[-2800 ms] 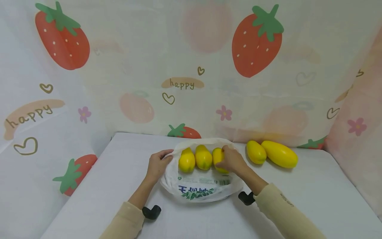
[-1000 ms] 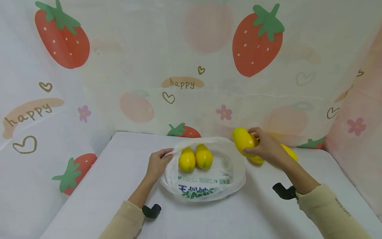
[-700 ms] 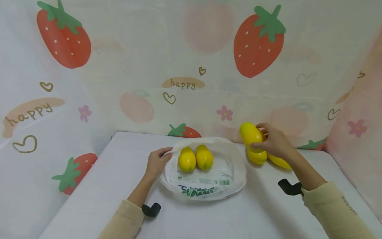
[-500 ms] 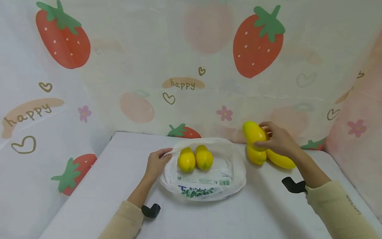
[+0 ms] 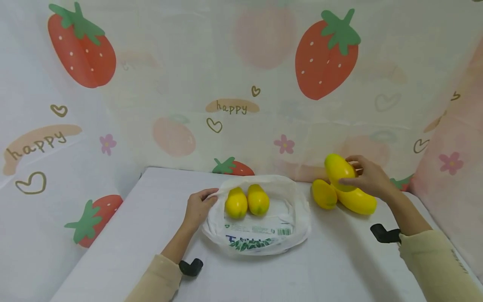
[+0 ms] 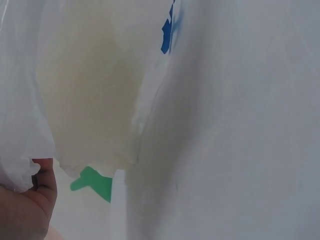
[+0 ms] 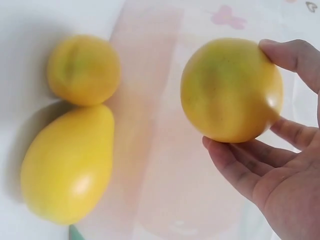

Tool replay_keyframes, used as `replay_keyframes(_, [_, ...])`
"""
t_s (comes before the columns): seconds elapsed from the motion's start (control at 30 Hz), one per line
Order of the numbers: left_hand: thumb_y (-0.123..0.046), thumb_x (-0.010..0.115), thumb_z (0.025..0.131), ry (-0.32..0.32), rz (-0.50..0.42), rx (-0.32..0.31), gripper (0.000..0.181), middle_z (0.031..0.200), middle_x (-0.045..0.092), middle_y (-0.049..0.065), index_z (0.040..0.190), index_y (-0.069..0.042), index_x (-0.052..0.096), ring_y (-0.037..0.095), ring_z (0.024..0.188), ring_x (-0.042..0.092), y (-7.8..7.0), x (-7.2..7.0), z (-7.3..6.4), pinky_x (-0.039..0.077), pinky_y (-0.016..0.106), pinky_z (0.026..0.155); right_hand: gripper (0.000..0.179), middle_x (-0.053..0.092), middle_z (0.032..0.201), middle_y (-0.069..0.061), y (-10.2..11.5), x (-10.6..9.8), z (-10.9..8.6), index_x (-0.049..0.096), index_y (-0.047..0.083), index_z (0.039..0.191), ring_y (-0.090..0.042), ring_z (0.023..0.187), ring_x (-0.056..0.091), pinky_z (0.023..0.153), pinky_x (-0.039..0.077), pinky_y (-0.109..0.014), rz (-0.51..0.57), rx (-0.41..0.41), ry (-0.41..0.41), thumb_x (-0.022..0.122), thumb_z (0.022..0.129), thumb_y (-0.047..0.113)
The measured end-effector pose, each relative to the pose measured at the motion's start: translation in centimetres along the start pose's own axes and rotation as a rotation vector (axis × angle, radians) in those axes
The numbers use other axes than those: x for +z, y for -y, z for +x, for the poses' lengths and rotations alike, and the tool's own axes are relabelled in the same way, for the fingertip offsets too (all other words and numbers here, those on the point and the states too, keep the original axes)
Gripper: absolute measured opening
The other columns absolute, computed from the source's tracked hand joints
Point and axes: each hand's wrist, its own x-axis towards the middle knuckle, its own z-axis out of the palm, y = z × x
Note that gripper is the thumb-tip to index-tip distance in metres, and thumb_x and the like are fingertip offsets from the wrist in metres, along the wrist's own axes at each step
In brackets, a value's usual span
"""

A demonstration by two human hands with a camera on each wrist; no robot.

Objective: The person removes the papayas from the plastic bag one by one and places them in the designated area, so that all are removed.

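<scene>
My right hand (image 5: pixel 371 176) grips a yellow papaya (image 5: pixel 339 172) in the air, above and behind the others on the right. In the right wrist view, the fingers and thumb curl round this papaya (image 7: pixel 227 90). Below it on the table lie a smaller papaya (image 5: pixel 324 194) and a longer one (image 5: pixel 356 201), touching each other. My left hand (image 5: pixel 198 209) pinches the left rim of a white plastic bag (image 5: pixel 302 222), whose mouth stands wide. Inside the bag two more papayas (image 5: pixel 236 203) sit side by side. In the left wrist view the bag (image 6: pixel 20 100) covers part of the fingers.
A white table (image 5: pixel 158 184) carries everything. Behind and at the sides hangs a strawberry-printed sheet (image 5: pixel 181 63). A black wrist mount (image 5: pixel 385 233) is worn on the right forearm, and another mount (image 5: pixel 191 267) on the left.
My right hand has lifted one papaya out of the bag and carried it rightward, over the two on the table. The left hand has stayed at the bag's rim.
</scene>
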Motion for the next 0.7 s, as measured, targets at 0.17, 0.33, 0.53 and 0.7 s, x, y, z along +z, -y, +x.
replay_keyframes(0.17, [-0.012,0.06,0.095,-0.006,-0.006,0.009,0.027,0.128,0.066,0.012,0.121,-0.008,0.067,0.027,0.122,0.06,0.3,0.1,0.1,0.049,0.038,0.104,0.078,0.042,0.14,-0.034,-1.3,-0.3,-0.2,0.034,-0.001,0.142,-0.047,0.121,0.049,0.098,0.048,-0.06,0.003,0.003,-0.002,0.071,0.087,0.04])
replay_keyframes(0.33, [-0.011,0.06,0.095,-0.01,-0.003,0.022,0.027,0.127,0.066,0.013,0.121,-0.008,0.068,0.027,0.119,0.061,0.4,0.1,0.1,0.049,0.039,0.104,0.08,0.041,0.141,-0.036,-2.2,-0.7,-0.4,0.032,-0.003,0.143,-0.05,0.122,0.047,0.098,0.047,-0.062,-0.004,0.028,0.008,0.07,0.087,0.041])
replay_keyframes(0.53, [-0.011,0.061,0.095,-0.007,-0.002,0.016,0.027,0.127,0.066,0.013,0.12,-0.008,0.068,0.027,0.12,0.061,0.3,0.0,0.0,0.049,0.04,0.105,0.081,0.039,0.14,-0.038,-3.3,-1.3,-0.9,0.031,-0.004,0.142,-0.052,0.121,0.045,0.096,0.048,-0.063,-0.025,0.058,0.012,0.069,0.088,0.042])
replay_keyframes(0.7, [-0.011,0.061,0.094,-0.009,-0.009,0.01,0.027,0.127,0.066,0.013,0.12,-0.008,0.068,0.027,0.119,0.062,0.3,-0.1,-0.1,0.05,0.039,0.104,0.081,0.04,0.137,-0.04,-4.3,-1.7,-1.3,0.03,-0.006,0.142,-0.053,0.118,0.047,0.094,0.051,-0.06,-0.038,0.074,0.01,0.069,0.088,0.041])
